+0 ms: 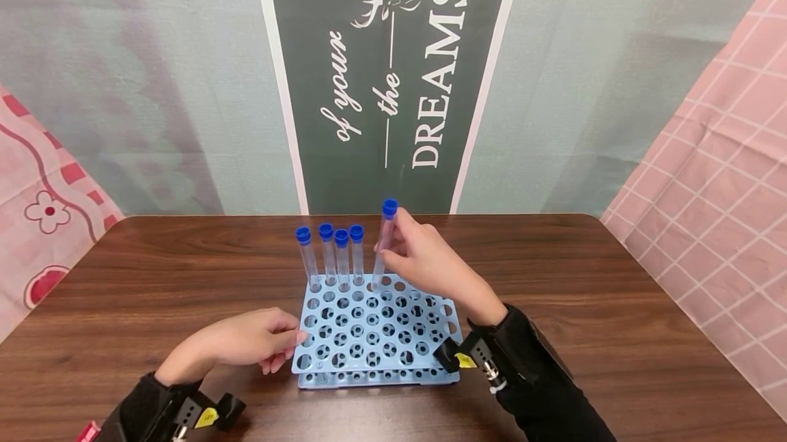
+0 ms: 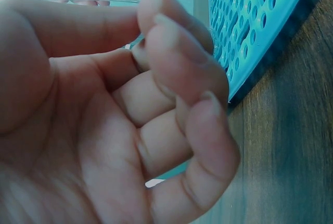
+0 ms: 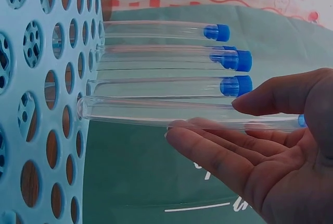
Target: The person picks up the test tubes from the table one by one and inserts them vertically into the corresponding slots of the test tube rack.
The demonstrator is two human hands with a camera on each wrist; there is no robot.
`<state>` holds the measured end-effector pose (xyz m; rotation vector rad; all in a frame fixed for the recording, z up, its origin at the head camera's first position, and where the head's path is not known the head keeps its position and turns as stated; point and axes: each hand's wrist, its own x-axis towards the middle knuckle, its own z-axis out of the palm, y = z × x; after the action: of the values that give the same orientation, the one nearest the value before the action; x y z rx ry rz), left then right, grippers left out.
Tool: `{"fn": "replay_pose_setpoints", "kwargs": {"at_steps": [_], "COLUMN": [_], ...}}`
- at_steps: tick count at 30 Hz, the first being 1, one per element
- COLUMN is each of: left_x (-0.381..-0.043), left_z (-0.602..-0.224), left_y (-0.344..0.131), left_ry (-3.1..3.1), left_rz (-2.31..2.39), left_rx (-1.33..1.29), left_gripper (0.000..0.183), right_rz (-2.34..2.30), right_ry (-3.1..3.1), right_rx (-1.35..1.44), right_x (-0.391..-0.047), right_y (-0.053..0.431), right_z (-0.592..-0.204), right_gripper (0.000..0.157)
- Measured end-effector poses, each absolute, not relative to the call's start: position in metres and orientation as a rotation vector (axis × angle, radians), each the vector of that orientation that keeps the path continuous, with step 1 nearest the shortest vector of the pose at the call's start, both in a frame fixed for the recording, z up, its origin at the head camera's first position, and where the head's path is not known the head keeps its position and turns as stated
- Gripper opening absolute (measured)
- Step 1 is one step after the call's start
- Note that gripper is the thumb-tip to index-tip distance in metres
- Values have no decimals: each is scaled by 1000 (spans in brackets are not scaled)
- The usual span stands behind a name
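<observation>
A clear test tube with a blue cap is pinched between thumb and fingers of my right hand. It stands nearly upright over the back row of the light blue test tube rack. In the right wrist view, the rounded end of this tube is right at the rack's top plate. Several other blue-capped tubes stand in the back row, left of it. My left hand grips the rack's left edge, thumb tip on the rim, its other fingers curled.
The rack stands on a dark brown wooden table. Behind the table hangs a grey-green cloth with white lettering on its dark middle band. Pink patterned cloths flank it, including a checked one at right. Many rack holes show no tube.
</observation>
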<state>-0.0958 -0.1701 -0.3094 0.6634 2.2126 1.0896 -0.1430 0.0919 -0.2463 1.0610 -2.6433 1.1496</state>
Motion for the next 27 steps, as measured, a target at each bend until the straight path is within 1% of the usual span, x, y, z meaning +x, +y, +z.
{"fn": "replay_pose_setpoints", "kwargs": {"at_steps": [14,27], "left_x": [-96,-96], "left_z": [-310,-309], "left_y": [-170,-170], "left_ry": [2217,2212], "left_rz": [1086,1089], "left_rx": [668,674], "left_gripper": [31,31], "right_rz": [1151,1118], "right_ry": [-2683,-2759], "right_rx": [1124,1059], "right_x": [-145,-145], "right_y": [87,83], "right_z": [-249,-251], "right_gripper": [11,13]}}
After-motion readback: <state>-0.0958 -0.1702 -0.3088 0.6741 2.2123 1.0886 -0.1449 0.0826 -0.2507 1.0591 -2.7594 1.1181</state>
